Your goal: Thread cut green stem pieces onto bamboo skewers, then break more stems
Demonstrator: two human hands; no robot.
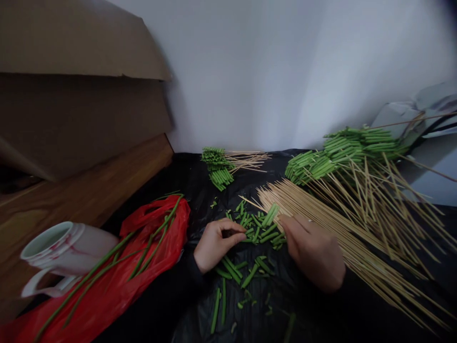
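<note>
The left hand (217,245) curves palm-down, fingers curled together toward the thumb, just beside a scatter of cut green stalks (259,228) on black plastic sheeting (193,186), while the right hand (310,252) lies angled, fingers together, across bamboo skewers (342,228), any grip unclear.

Left hand (217,245): knuckles up, fingers curled inward, thumb and forefinger drawn close together.
Right hand (311,251): back upward, fingers lying together and reaching forward and to the left, a small glint on one finger.
Forearms: angled inward from the lower frame, covered by a dark left sleeve (191,278) and a dark right sleeve (357,297).
Between hands: near each other, not touching.
</note>
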